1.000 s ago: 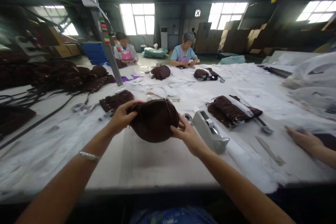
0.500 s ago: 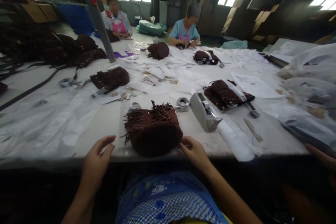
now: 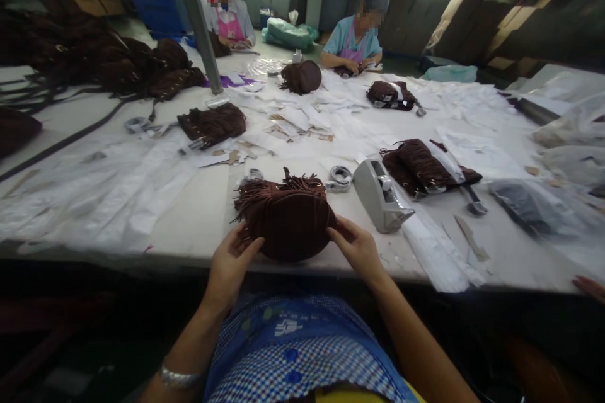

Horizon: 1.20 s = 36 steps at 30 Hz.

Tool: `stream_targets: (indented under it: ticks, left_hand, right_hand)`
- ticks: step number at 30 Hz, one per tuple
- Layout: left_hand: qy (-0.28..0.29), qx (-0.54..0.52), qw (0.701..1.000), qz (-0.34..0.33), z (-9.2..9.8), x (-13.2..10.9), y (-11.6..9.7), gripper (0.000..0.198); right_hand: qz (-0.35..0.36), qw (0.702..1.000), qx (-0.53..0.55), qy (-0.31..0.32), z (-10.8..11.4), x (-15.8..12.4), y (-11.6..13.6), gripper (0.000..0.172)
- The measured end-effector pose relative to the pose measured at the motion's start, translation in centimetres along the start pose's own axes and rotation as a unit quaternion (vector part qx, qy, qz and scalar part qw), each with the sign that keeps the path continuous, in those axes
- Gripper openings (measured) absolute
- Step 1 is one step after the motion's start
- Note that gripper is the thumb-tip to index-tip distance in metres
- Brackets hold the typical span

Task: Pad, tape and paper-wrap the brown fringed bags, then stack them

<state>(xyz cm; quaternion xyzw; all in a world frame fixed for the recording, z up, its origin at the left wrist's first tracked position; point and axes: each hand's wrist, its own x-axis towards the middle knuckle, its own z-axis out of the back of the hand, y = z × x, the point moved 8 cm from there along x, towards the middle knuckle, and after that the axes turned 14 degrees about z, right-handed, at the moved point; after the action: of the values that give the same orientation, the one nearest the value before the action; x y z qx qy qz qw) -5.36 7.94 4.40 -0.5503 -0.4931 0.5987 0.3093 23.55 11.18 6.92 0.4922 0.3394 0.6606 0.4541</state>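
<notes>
A dark brown fringed bag (image 3: 290, 227) lies on its side at the near edge of the table, its rounded base turned towards me. My left hand (image 3: 234, 258) grips its left side, thumb in front and fingers behind. At the right side my right hand (image 3: 357, 249) holds it the same way; the fingertips behind the bag are hidden. Just past the bag sits a coiled strap in clear wrap (image 3: 340, 177). Right of that stands a grey tape dispenser (image 3: 380, 198).
Another fringed bag (image 3: 425, 167) with a white band lies beyond the dispenser. White plastic sleeves (image 3: 437, 258) reach the table edge. A heap of brown bags (image 3: 108, 60) fills the far left, near a metal post (image 3: 203, 31). Two co-workers (image 3: 354, 44) sit across the table.
My left hand has come in from the left and taken hold of the bag. The bag's base has tipped up to face me more. My right hand stays at its right side.
</notes>
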Motion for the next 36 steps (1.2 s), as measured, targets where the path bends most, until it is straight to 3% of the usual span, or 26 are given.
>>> stream_targets:
  ticks: [6, 11, 14, 18, 24, 28, 33, 36]
  left_hand:
    - [0.054, 0.005, 0.999, -0.001, 0.1, 1.3, -1.2, 0.092]
    - [0.195, 0.033, 0.979, 0.056, -1.1, 2.0, -1.0, 0.074]
    - [0.21, 0.065, 0.975, 0.04, -1.5, 2.3, -1.5, 0.067]
    - [0.169, 0.057, 0.984, 0.008, -1.3, 3.0, -1.7, 0.061]
    - [0.119, 0.032, 0.992, 0.012, -0.8, 3.4, -0.6, 0.056]
    - [0.04, 0.088, 0.995, -0.02, 0.0, 3.0, -1.3, 0.049]
    - [-0.092, 0.255, 0.96, -0.07, 1.4, 1.4, -2.3, 0.042]
    - [-0.113, 0.326, 0.935, -0.081, 2.3, 0.7, -2.1, 0.042]
  right_hand:
    - [0.004, 0.997, 0.067, 0.048, -0.3, 1.0, -1.1, 0.032]
    - [-0.069, 0.98, 0.152, 0.111, -2.0, 0.8, -2.6, 0.044]
    - [-0.093, 0.97, 0.177, 0.137, -2.6, 0.8, -2.9, 0.053]
    - [-0.073, 0.973, 0.145, 0.163, -2.4, 0.8, -2.8, 0.049]
    - [-0.032, 0.981, 0.112, 0.152, -2.2, 0.7, -1.8, 0.034]
    - [0.009, 0.988, 0.046, 0.145, -2.1, 1.3, -0.6, 0.028]
    - [0.025, 0.989, -0.125, 0.078, -1.2, 1.1, -0.8, 0.03]
    - [0.03, 0.979, -0.198, 0.044, -0.9, 0.5, -1.2, 0.026]
